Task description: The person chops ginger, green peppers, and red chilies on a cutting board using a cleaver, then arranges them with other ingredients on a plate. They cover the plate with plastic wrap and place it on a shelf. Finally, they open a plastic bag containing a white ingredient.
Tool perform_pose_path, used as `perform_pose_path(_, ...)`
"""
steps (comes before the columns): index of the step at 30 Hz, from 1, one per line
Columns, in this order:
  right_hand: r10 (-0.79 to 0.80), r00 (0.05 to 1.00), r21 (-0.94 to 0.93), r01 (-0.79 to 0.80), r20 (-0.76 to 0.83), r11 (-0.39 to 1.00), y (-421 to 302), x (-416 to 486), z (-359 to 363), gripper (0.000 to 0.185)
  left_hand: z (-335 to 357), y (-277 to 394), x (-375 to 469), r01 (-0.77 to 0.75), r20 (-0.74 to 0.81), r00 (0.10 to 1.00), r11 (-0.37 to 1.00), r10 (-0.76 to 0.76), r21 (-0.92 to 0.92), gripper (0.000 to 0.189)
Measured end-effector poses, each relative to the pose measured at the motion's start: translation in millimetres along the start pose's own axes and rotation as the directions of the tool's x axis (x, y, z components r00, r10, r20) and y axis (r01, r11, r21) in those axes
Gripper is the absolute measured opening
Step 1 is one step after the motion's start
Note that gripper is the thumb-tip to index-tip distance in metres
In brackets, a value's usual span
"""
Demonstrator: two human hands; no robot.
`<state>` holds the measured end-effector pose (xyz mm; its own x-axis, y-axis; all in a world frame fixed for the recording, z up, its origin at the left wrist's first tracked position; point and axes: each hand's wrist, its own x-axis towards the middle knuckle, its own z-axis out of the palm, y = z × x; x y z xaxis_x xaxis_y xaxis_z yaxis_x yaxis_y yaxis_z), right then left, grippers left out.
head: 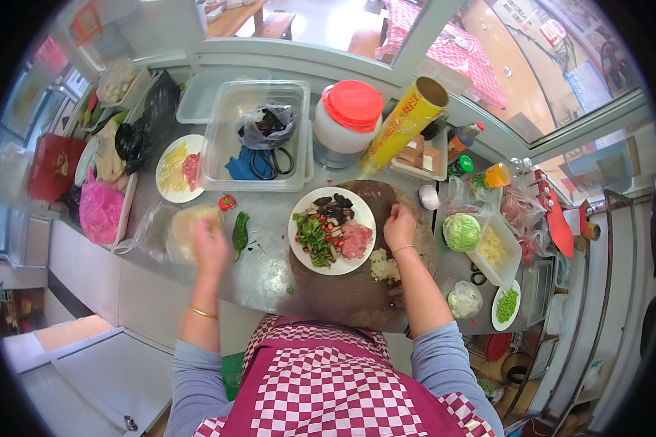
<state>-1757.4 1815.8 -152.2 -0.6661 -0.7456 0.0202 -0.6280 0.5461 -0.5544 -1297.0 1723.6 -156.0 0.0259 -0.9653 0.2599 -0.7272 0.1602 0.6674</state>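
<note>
My left hand [209, 243], blurred, is over the right edge of a clear plastic bag [181, 232] with pale contents. I cannot make out whether its fingers hold anything. Above the round chopping board [418, 235] is my right hand [400, 228], its fingers curled and their tips hidden. Just left of it, a white plate [333, 192] overlaps the board, bearing chopped green peppers [316, 240], black fungus pieces [341, 209], minced meat [356, 239] and red bits. Chopped white pieces [384, 266] lie on the board below that hand. A green pepper [240, 232] rests between bag and plate.
Behind are a clear plastic tub [213, 164], a red-lidded jar [328, 128] and an upright yellow roll [402, 131]. A plate of shredded food [172, 172] stands left. Rightward are a cabbage [461, 232], a tray [511, 262] and a plate of green peas [507, 306].
</note>
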Motion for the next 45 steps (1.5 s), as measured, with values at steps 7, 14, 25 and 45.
perform_pose_path(7,-0.723,0.557,-0.246,0.696,-0.408,0.675,-129.7,101.6,-123.1,0.070,149.2,40.3,-86.1,0.694,0.616,0.667,0.651,-0.420,-0.307,0.018)
perform_pose_path(14,-0.692,0.714,-0.344,0.627,-0.106,0.700,-134.4,118.8,-180.6,0.017,156.0,66.4,-115.8,0.847,0.693,0.488,0.481,-0.530,-0.228,0.010)
perform_pose_path(25,-0.033,0.957,0.364,0.142,-0.288,0.921,0.9,-94.3,-361.2,0.015,122.3,124.6,-152.1,0.854,0.969,0.100,0.519,-0.226,0.033,0.033)
perform_pose_path(45,-0.142,0.933,-0.091,0.181,0.330,0.979,90.8,-246.8,-109.8,0.102,19.3,129.0,-124.0,-0.593,0.635,0.601,0.803,0.485,-0.051,0.099)
